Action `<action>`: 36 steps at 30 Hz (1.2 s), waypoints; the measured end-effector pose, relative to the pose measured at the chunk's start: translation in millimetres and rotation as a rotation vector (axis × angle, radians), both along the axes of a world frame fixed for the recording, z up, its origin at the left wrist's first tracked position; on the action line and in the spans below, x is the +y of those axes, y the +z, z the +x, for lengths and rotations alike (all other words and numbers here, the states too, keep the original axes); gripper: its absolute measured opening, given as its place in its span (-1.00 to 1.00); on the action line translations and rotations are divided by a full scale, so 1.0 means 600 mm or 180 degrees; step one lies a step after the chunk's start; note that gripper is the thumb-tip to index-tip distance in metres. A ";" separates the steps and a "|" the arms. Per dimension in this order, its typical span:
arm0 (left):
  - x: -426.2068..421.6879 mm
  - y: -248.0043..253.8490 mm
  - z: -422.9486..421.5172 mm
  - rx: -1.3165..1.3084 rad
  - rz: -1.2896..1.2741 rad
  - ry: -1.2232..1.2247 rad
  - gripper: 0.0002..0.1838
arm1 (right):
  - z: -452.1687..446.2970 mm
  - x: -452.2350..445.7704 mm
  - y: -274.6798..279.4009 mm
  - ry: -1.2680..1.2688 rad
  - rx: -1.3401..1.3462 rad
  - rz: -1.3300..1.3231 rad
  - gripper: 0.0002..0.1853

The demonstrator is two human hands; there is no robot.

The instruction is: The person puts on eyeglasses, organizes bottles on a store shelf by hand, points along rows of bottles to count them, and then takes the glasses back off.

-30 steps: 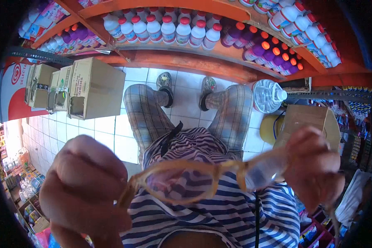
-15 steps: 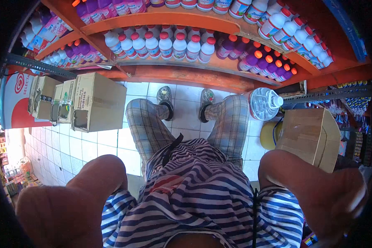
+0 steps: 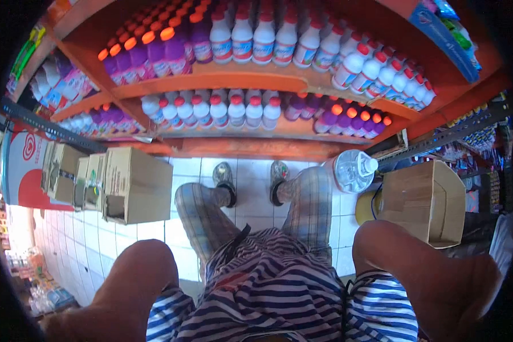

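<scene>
Glasses: gone from view
Left arm (image 3: 132,276), right arm (image 3: 430,271): bent, hands out of frame
Fingers: unseen; cannot tell whether pinching
Upper bottles (image 3: 263,43): now more fully shown

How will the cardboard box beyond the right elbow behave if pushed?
The cardboard box should hold its shape, since its panels look flat. Being cardboard, it would probably dent if squeezed. Its flat sides suggest sliding rather than rolling.
</scene>
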State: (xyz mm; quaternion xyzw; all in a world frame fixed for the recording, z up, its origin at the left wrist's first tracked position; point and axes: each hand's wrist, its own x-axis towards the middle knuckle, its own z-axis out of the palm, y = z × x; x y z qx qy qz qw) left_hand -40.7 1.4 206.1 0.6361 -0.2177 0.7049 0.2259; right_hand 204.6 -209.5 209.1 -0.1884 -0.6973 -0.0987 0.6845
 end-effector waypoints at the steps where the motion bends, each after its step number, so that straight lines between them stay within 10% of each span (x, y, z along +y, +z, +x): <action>1: 0.001 0.003 -0.001 -0.0244 0.0006 0.0297 -0.58 | -0.002 0.000 0.003 0.0001 -0.0007 0.0081 -0.74; 2: 0.010 0.003 -0.044 0.0003 -0.0069 -0.0926 -0.61 | -0.004 0.001 0.006 0.0007 -0.0029 0.0158 -0.74; 8: 0.005 0.006 -0.058 0.0484 -0.0017 -0.2139 -0.62 | 0.013 -0.022 0.043 0.0371 -0.0622 -0.1114 -0.76; 14: 0.015 -0.118 -0.049 -0.0536 0.0033 -0.4275 -0.83 | 0.011 0.018 -0.059 0.0056 0.0731 0.0605 -0.73; 17: 0.004 -0.154 -0.008 0.0877 -0.0582 -0.1758 -0.84 | 0.090 -0.021 -0.113 -0.0102 0.0363 -0.1571 -0.65; 21: 0.001 -0.129 -0.057 0.0834 -0.0492 -0.1316 -0.86 | 0.138 -0.091 -0.136 0.0004 -0.0445 -0.3565 -0.62; 36: -0.065 0.013 -0.171 0.0161 0.0393 -0.0650 -0.87 | 0.074 -0.134 -0.110 0.0198 0.0481 -0.1570 -0.74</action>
